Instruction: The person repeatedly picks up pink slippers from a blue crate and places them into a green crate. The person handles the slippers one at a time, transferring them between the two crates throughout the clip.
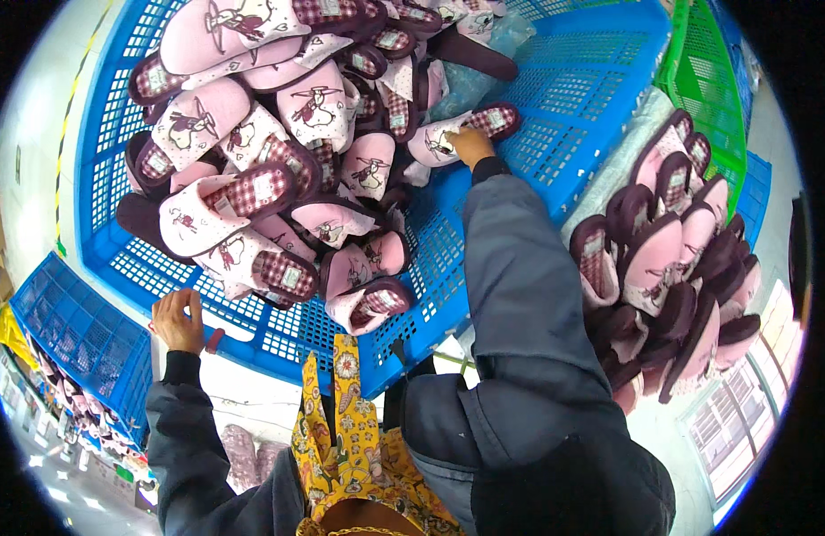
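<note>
My right hand [470, 146] reaches far into a large blue plastic basket [573, 67]. Its fingers close on a pink slipper [435, 143] with a dark checked insole, at the right side of the heap. Many similar slippers [368, 165] lie jumbled in the basket, pink and white with a printed cartoon dog and dark soles. Outside the basket's near left rim, my left hand [178, 322] is loosely curled with the thumb apart, and nothing shows in it.
More slippers [671, 250] are stacked in a pile on the right, beside a green basket [703, 80]. Clear plastic [484, 80] lies at the heap's far right. Another blue basket [82, 330] stands at left. A yellow patterned apron [350, 429] hangs at the bottom.
</note>
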A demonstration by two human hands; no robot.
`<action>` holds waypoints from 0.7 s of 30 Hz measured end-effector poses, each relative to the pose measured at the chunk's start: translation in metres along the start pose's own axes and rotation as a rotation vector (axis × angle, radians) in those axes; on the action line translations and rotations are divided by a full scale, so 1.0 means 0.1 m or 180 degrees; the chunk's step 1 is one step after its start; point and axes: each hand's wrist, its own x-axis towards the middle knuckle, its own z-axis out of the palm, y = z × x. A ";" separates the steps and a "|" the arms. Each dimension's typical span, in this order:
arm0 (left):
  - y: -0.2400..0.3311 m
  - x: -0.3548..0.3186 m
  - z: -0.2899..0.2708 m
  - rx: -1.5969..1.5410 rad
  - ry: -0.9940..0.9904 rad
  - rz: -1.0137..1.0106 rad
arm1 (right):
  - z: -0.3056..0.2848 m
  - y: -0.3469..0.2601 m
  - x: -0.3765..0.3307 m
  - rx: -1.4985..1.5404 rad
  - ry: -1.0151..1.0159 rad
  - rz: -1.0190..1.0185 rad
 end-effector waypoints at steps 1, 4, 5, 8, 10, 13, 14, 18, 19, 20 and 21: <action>0.01 0.01 -0.02 -0.0039 0.0044 0.0049 | -0.09 -0.05 -0.11 0.0293 0.0171 0.0353; -0.05 -0.02 0.03 -0.0077 0.0216 0.0160 | -0.29 -0.28 -0.40 0.0961 0.0751 0.1106; -0.04 -0.01 0.02 -0.0097 0.0164 0.0123 | -0.25 -0.27 -0.40 0.1337 0.0839 0.1075; -0.05 0.00 0.02 -0.0116 0.0176 0.0121 | -0.34 -0.52 -0.62 0.1990 0.1111 0.0961; -0.06 0.00 0.05 -0.0177 0.0303 0.0212 | -0.15 -0.56 -0.66 0.2371 0.1126 0.1045; -0.07 -0.04 0.02 -0.0138 0.0157 0.0077 | -0.05 -0.74 -0.82 0.3341 0.0828 0.1332; -0.09 -0.10 0.00 -0.0114 0.0202 0.0035 | -0.27 -1.00 -0.93 0.3830 0.0533 0.1466; -0.06 0.00 0.00 -0.0184 0.0189 0.0089 | -0.26 -1.11 -1.07 0.4953 0.0120 0.2018; -0.06 -0.01 0.01 -0.0185 0.0215 0.0108 | -0.22 -1.12 -1.07 0.5277 0.0064 0.2042; -0.05 0.00 -0.01 -0.0193 0.0202 0.0072 | -0.18 -1.14 -1.04 0.5405 0.0032 0.2096; -0.03 0.00 -0.03 -0.0213 0.0178 0.0040 | -0.19 -1.20 -1.05 0.5523 0.0006 0.2166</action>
